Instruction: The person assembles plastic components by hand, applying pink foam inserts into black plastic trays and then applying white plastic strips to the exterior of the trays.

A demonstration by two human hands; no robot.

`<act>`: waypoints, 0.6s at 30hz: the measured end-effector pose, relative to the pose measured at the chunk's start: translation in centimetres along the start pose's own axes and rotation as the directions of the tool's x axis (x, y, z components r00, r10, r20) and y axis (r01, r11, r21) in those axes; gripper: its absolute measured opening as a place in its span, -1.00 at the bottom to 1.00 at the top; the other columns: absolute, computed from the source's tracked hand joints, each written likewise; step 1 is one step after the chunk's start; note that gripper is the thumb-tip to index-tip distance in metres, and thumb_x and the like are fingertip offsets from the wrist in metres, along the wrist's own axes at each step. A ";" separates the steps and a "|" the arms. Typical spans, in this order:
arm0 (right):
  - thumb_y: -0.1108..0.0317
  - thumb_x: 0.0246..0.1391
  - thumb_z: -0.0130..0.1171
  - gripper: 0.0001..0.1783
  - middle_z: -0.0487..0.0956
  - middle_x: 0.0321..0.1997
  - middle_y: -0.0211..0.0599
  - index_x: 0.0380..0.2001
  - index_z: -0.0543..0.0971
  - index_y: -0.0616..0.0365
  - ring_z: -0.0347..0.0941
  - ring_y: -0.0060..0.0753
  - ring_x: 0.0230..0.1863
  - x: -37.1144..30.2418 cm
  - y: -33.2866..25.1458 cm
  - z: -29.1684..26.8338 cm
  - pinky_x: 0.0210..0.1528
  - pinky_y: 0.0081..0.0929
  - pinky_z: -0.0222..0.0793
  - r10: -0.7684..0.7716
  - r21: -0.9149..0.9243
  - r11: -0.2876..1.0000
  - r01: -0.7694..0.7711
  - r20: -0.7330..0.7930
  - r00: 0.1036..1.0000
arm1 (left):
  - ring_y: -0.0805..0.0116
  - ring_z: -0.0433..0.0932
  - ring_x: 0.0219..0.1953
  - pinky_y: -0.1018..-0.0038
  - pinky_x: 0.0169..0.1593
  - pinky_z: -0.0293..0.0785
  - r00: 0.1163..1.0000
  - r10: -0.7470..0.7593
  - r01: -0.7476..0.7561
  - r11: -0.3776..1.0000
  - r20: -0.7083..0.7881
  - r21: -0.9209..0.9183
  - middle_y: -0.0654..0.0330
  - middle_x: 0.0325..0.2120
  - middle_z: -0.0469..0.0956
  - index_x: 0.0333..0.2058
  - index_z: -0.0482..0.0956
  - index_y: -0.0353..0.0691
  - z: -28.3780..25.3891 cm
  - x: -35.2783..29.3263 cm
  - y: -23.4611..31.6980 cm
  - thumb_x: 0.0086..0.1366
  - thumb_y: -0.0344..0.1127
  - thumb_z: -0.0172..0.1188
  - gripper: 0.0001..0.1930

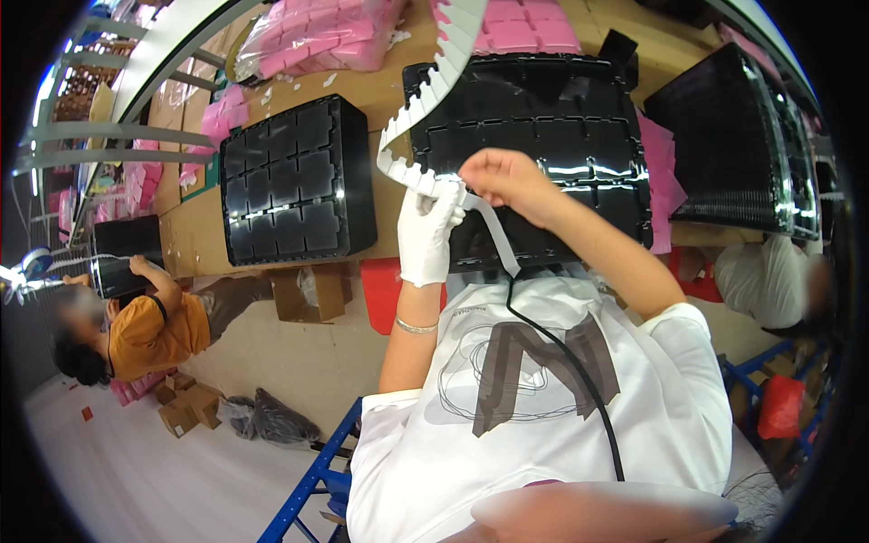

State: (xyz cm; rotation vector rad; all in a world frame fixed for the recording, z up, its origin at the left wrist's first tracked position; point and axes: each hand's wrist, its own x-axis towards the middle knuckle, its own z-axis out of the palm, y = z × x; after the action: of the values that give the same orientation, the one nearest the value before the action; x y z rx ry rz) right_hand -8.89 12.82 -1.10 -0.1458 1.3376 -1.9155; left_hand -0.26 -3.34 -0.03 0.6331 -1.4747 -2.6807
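A white strip with notched teeth along its edge (pixel 450 68) hangs from the top of the view and curves down to my hands. My left hand (pixel 424 237), in a white glove, is closed around the strip's lower part. Close beside it, my bare right hand (pixel 511 185) has its fingers pinched together at the strip; whatever lies between the fingertips is too small to make out. A flat pale band (pixel 500 237) runs from near my hands down to a black cord on my shirt. Beneath my hands lies a black molded plastic tray stack (pixel 534 136) with rows of compartments.
More black tray stacks stand at the left (pixel 285 181) and right (pixel 724 136) of the cardboard-covered table (pixel 385 172). Pink sheets in clear plastic (pixel 317 41) lie behind. A co-worker in orange (pixel 154 330) is at the left; another person in white (pixel 760 281) is at the right.
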 end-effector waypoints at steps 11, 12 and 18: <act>0.44 -0.03 0.38 -0.93 0.53 -0.49 -0.42 -0.41 0.71 0.11 0.41 -0.56 -0.49 -6.3 -3.2 -4.6 -0.46 -0.53 0.29 -0.693 -0.739 0.434 0.515 0.091 0.715 | 0.53 0.54 -0.44 0.63 -0.41 0.43 0.999 0.031 -0.030 0.997 -0.014 0.064 0.23 -0.35 0.56 -0.09 0.50 -0.26 3.2 0.9 -3.2 0.39 -0.31 0.19 -0.80; 0.44 -0.02 0.37 -0.94 0.55 -0.45 -0.43 -0.41 0.71 0.11 0.45 -0.59 -0.44 -5.9 -4.5 -7.1 -0.39 -0.58 0.35 -0.691 -0.735 0.507 0.450 -0.036 0.722 | 0.54 0.54 -0.44 0.64 -0.40 0.43 1.000 0.007 -0.006 1.000 -0.023 0.011 0.24 -0.36 0.56 -0.09 0.50 -0.26 3.2 0.9 -3.2 0.39 -0.31 0.19 -0.80; 0.26 -0.04 0.39 -0.82 0.45 -0.55 -0.37 -0.38 0.70 0.10 0.38 -0.49 -0.52 -1.3 -8.9 -25.2 -0.41 -0.48 0.27 -0.705 -0.937 0.350 0.018 -0.251 0.663 | 0.48 0.49 -0.38 0.57 -0.36 0.36 0.994 0.047 -0.071 0.961 0.095 0.266 0.18 -0.32 0.53 -0.08 0.49 -0.29 3.1 1.0 -3.9 0.43 -0.33 0.13 -0.81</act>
State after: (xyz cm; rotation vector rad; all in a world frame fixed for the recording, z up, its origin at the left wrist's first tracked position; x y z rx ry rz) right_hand -25.21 33.84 -4.28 -0.4031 3.0108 -1.3605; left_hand -1.61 1.17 -2.09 0.4748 -1.8701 -2.5154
